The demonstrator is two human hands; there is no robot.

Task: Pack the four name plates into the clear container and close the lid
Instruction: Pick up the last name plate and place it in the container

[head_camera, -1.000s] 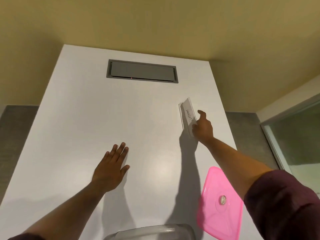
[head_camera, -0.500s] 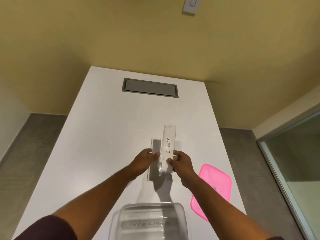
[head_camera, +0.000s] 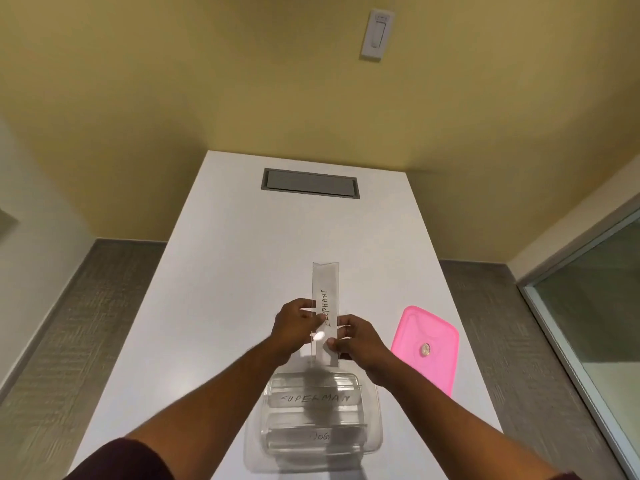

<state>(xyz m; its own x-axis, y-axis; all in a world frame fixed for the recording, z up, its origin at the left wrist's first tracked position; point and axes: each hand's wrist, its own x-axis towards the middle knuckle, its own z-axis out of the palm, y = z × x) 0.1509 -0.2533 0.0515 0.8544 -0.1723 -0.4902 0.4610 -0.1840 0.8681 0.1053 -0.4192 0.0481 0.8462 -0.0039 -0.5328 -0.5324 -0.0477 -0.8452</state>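
Both hands, left [head_camera: 294, 327] and right [head_camera: 358, 342], pinch the ELEPHANT plate [head_camera: 325, 306] above the container [head_camera: 313, 420], which holds at least two plates. The lid [head_camera: 426, 348] lies beside it, unfitted.

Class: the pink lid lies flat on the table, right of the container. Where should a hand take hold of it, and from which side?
Grip the pink lid by a long edge, coming from the right with the right hand. It lies flat and thin, so only its rim offers a pinch, and its small centre knob looks too low.
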